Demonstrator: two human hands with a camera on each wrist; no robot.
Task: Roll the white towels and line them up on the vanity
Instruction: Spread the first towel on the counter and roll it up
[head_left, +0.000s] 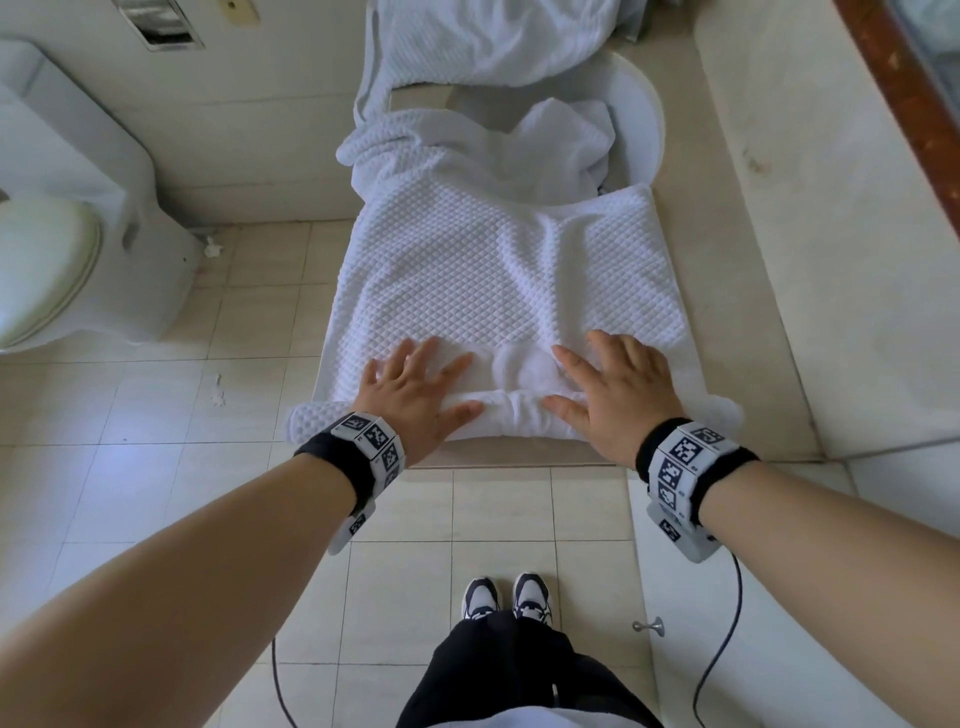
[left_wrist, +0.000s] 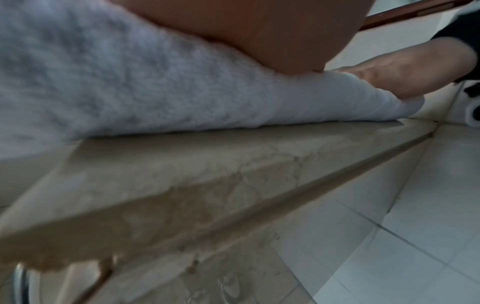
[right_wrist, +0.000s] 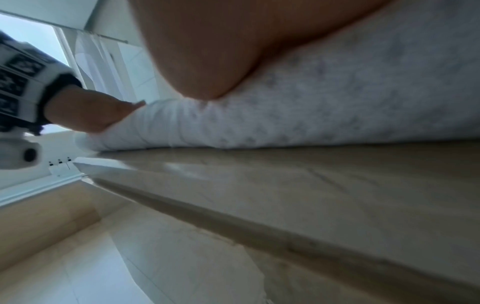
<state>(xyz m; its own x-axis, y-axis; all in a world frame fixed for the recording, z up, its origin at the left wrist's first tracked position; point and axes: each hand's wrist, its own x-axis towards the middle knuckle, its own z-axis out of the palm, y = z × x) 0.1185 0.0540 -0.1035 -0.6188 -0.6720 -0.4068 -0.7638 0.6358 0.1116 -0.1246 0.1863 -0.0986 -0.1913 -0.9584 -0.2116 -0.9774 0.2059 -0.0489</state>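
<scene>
A white waffle-textured towel (head_left: 498, 280) is lying flat on the beige marble surface (head_left: 727, 291), its near edge rolled. The left hand (head_left: 415, 387) and right hand (head_left: 618, 387) are pressing the roll, fingers spread flat. More rumpled white towels (head_left: 467, 135) are spilling into the round white sink (head_left: 647, 119).

Pale tiled floor (head_left: 156, 426); white toilet (head_left: 62, 249) left; beige marble counter (head_left: 779, 260); daylight.

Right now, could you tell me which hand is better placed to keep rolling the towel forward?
Neither alone: the left hand and right hand both press flat on the started roll of the white towel, either side of its middle. Probably roll with both.
</scene>
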